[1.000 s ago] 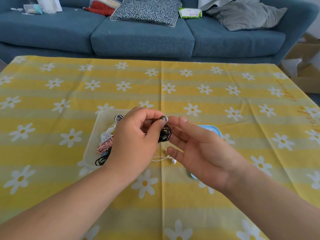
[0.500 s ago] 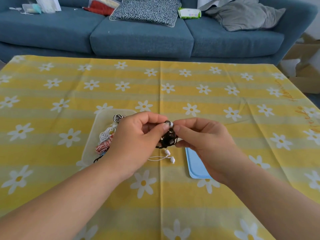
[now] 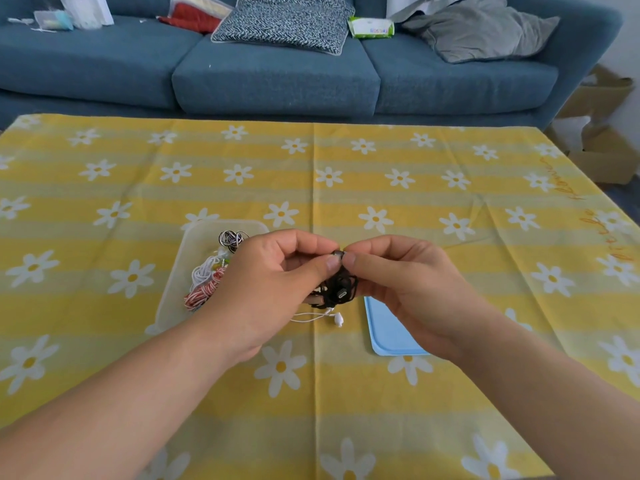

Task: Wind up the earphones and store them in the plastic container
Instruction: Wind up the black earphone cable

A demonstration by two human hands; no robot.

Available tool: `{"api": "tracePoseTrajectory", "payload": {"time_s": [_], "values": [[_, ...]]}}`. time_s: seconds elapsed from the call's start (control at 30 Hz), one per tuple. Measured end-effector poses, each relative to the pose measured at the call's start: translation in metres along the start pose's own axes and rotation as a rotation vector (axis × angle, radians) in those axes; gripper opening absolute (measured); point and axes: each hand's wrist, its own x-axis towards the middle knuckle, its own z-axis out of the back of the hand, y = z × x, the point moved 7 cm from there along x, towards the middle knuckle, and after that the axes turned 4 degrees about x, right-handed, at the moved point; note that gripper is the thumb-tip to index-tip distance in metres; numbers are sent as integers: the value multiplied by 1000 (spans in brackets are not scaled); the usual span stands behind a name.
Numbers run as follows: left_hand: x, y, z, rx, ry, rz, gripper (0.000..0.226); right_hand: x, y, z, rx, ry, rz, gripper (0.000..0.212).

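Over on the left, the clear plastic container [image 3: 175, 282] sits on the daisy tablecloth [image 3: 104, 341] with a few coiled cords in it: a black-and-white one [image 3: 230, 239], a white one [image 3: 204, 271] and a red-striped one [image 3: 202, 293]. Just right of that, the left hand [image 3: 266, 292] and the right hand [image 3: 412, 289] meet thumb to thumb above the table, fingers curled, both pinching the bundled black earphones [image 3: 341, 287], which hang between them. Under the bundle a loose white earbud [image 3: 337, 318] lies on the cloth, and a light blue lid [image 3: 384, 334] lies flat, partly under the right hand.
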Motion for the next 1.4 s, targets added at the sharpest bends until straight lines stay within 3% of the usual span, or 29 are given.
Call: {"api": "tracePoseTrajectory", "payload": {"time_s": [0.2,0.43,0.63,0.93,1.07,1.17,1.27,1.4], "values": [[-2,-3,-3,41,6,-29,11,-2,1,-2,-110,-70,80,3],[-2,-1,-1,27,5,-16,11,0,-3,2,-1,-59,3,14],[0,2,1,-36,2,14,11,1,-9,2,25,-10,-54,35],[1,6,1,-114,24,65,12,4,-11,2,-31,-9,-27,29],[4,5,10,-145,-13,65,17,7,-10,-8,-70,-14,-22,12],[3,2,18,-162,-29,65,25,13,-10,-20,-101,-24,-33,18],[2,-6,31,-189,-73,67,16,19,-10,-31,-107,-52,-55,29],[3,-13,60,-223,-139,64,23,26,-14,-53,-149,-72,-56,26]]}}
